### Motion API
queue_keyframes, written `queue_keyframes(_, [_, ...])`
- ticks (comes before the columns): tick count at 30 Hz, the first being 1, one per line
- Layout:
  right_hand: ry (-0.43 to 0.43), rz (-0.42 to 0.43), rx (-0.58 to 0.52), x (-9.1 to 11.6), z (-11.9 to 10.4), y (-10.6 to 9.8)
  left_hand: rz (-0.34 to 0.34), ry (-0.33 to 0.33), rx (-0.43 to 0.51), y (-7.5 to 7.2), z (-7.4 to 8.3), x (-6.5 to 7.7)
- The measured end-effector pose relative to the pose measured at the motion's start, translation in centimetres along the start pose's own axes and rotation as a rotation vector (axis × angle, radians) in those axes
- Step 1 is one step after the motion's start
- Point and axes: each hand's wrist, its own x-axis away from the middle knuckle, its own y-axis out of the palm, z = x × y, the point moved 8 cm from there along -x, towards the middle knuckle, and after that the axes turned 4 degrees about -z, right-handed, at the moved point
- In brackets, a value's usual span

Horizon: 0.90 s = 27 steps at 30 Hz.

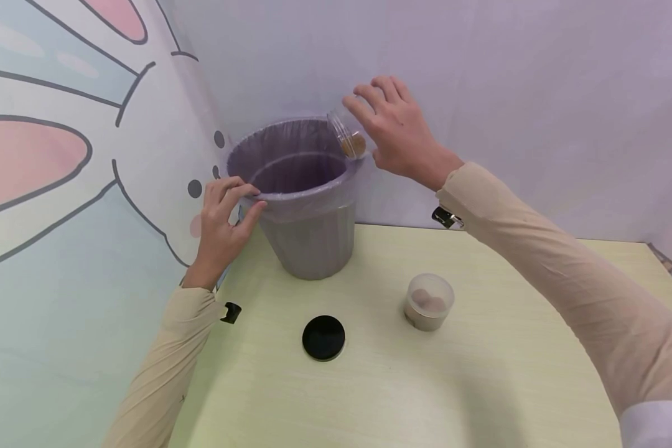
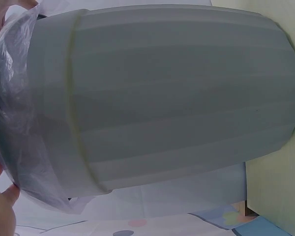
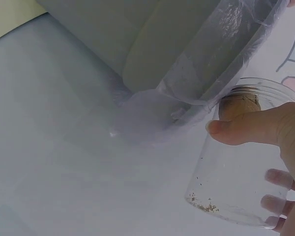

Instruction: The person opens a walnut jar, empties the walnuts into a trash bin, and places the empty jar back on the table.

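My right hand (image 1: 400,127) grips a clear jar (image 3: 226,182), tilted mouth-down at the right rim of a grey trash bin (image 1: 316,242). A brown round lump (image 3: 238,105) lies just inside the jar's mouth, and a few crumbs (image 3: 206,206) cling near its base. In the right wrist view, the thumb lies across the jar's side. A thin purplish plastic bag (image 1: 313,205) lines the bin and folds over its rim. On the near left side, my left hand (image 1: 224,221) holds the lined rim, fingertips over the edge and thumb outside.
A black round lid (image 1: 323,337) lies on the pale wooden table (image 1: 381,398) in front of the bin. To its right stands a small translucent tub (image 1: 428,302) with brownish round things inside. Walls (image 1: 537,112) close off the back and left, the left one printed with cartoons.
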Motion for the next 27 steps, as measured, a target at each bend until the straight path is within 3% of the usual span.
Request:
queue_keyframes(12, [-0.043,0.031,0.031,-0.23,-0.50,-0.26,0.006,0.003,0.001,0.00,0.76,-0.29])
queue_keyframes(27, [-0.061,0.016,0.081,-0.45,-0.64,-0.02,0.005,-0.003,0.002,0.22,0.04,-0.01])
